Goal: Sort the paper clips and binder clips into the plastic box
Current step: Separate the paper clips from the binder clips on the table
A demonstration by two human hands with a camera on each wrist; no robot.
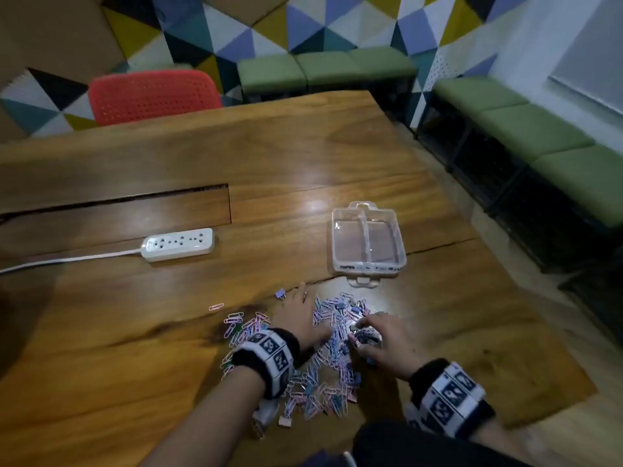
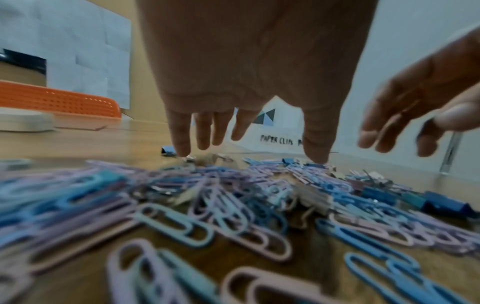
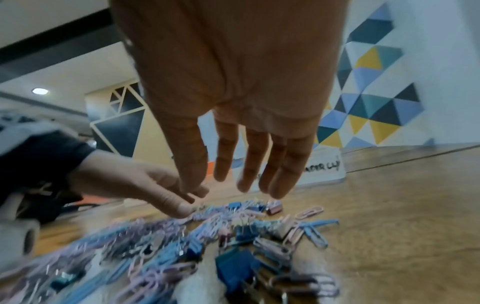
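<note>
Resting on the wooden table (image 1: pixel 101 348), a mixed pile of pastel paper clips (image 1: pixel 323 375) and binder clips (image 3: pixel 236 267) lies directly in front of the person, spread from the near edge toward the plastic box (image 1: pixel 368 242).

The left hand (image 1: pixel 298 318) is laid over the left part of the pile, palm down. In the left wrist view its fingers (image 2: pixel 179 133) are straight and slightly spread, with the tips touching the clips at the far side of the pile; nothing is clamped.

The right hand (image 1: pixel 387 342) is over the right part of the pile. In the right wrist view its fingers (image 3: pixel 249 160) point downward, extended and close together, just above the clips, holding nothing.

The plastic box is clear, with two compartments side by side and its lid open; it stands beyond the pile, near but apart from it. Handwritten labels on its front wall are only partly legible.

One binder clip (image 1: pixel 280 294) lies just beyond the left fingertips, and one pink paper clip (image 1: pixel 216 307) lies apart to the left of the pile.

A white power strip (image 1: pixel 177 244) lies further left, and a red chair (image 1: pixel 153 96) stands at the far edge of the table
</note>
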